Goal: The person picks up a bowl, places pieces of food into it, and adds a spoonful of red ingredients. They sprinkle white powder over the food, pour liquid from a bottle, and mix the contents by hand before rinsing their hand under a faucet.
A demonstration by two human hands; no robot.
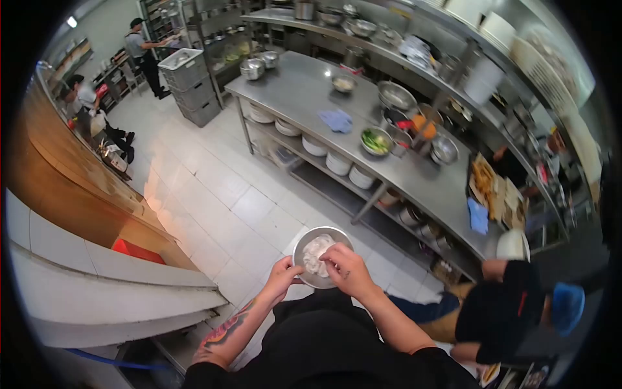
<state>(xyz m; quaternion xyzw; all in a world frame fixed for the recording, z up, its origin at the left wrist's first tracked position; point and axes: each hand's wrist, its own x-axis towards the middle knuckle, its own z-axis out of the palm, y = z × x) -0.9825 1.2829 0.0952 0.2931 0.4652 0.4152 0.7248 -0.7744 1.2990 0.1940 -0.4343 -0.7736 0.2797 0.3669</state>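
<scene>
A round metal bowl (303,245) is held in front of my body, over the tiled floor. My left hand (283,275) grips its left rim, thumb on the near side and fingers underneath. Inside the bowl lies a clump of pale, whitish, soft-looking food (313,254). My right hand (348,267) reaches in over the right rim, its fingers bent and pinched together on the food. The fingertips are partly buried in it or hidden behind the knuckles.
Beyond the bowl runs a long steel table (291,84) with metal bowls, a bowl of green vegetables (376,141) and blue cloths (335,120). A person in a blue hair cover (567,308) stands close on the right. Stacked grey crates (188,87) and other people are farther back.
</scene>
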